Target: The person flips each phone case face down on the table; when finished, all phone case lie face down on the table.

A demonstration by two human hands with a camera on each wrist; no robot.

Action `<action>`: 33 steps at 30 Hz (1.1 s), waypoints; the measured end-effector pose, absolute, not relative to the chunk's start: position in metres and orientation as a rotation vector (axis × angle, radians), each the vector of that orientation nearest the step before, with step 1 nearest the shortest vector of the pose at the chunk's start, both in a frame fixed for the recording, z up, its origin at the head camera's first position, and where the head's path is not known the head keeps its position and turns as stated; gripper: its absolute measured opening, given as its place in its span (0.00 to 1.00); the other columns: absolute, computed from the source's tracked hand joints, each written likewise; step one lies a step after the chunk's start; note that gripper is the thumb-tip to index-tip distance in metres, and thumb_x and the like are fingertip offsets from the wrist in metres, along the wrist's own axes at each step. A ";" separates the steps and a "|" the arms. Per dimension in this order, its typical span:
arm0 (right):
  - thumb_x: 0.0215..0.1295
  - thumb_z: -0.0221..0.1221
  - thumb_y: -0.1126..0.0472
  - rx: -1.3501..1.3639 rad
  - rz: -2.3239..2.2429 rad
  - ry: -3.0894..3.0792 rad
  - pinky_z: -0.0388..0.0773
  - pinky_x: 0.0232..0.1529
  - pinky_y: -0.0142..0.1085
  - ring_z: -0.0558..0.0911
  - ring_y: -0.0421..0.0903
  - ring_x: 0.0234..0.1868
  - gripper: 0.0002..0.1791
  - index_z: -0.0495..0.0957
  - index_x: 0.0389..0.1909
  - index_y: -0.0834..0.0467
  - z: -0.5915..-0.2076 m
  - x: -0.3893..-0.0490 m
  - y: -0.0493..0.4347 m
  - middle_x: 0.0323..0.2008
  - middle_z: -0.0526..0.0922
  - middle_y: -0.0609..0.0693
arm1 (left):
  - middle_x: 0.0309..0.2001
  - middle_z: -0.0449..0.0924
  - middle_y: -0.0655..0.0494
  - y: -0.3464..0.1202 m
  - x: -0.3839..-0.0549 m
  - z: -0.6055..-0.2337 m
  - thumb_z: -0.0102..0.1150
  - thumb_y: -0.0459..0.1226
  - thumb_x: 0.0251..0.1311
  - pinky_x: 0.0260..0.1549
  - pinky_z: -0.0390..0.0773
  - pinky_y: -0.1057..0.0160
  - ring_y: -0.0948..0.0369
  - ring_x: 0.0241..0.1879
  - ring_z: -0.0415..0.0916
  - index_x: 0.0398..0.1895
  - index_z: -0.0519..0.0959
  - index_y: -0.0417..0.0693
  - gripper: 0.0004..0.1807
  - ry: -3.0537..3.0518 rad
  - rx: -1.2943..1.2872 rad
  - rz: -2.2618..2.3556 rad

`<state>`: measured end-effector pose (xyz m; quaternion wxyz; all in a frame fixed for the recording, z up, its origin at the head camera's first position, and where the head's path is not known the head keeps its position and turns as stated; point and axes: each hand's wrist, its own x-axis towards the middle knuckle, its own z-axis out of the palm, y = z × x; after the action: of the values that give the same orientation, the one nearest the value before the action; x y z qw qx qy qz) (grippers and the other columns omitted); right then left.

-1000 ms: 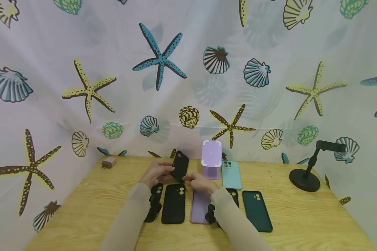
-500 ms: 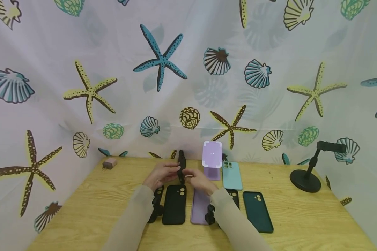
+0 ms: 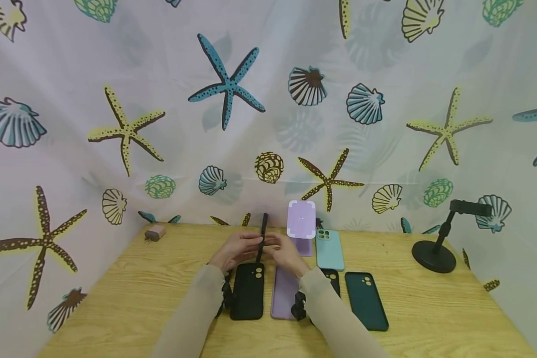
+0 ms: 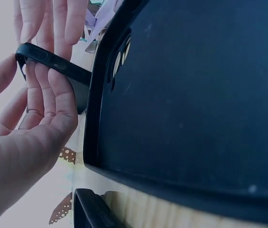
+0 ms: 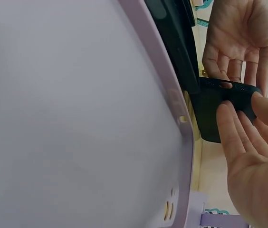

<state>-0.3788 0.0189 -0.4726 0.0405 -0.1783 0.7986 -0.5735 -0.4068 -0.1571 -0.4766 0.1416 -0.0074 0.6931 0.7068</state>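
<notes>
A black phone case point(image 3: 264, 226) stands upright, nearly edge-on to the head camera, between both hands at the middle of the table. My left hand point(image 3: 237, 250) holds it from the left; in the left wrist view its thumb touches the rim and its fingers lie against a face of the case point(image 4: 58, 62). From the right, my right hand point(image 3: 287, 253) holds the same case, its thumb on the rim in the right wrist view and its fingers on the other face point(image 5: 207, 116). Another black case point(image 3: 247, 293) lies flat just below the hands.
A lilac case point(image 3: 281, 293), partly under the right wrist, and a dark green case point(image 3: 367, 301) lie in the front row. Behind are a light blue phone case point(image 3: 329, 250) and a lilac stand point(image 3: 302, 220). A black stand point(image 3: 435, 256) is at right, a small pinkish block point(image 3: 155, 231) at left.
The black case has turned from showing its broad face to nearly edge-on. Both hands have come closer together around it, the left shifting right.
</notes>
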 end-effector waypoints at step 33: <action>0.63 0.63 0.66 -0.434 -1.465 2.733 0.81 0.42 0.39 0.82 0.47 0.42 0.16 0.83 0.52 0.62 -0.481 -0.382 0.023 0.47 0.86 0.59 | 0.53 0.81 0.41 -0.170 -0.400 -0.478 0.57 0.29 0.65 0.45 0.82 0.57 0.56 0.42 0.83 0.55 0.80 0.37 0.16 2.434 -0.090 1.715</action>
<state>-0.3819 0.0229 -0.4810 0.0055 -0.1388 0.8728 -0.4678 -0.3997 -0.1701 -0.4784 0.0813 -0.0300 0.8144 0.5738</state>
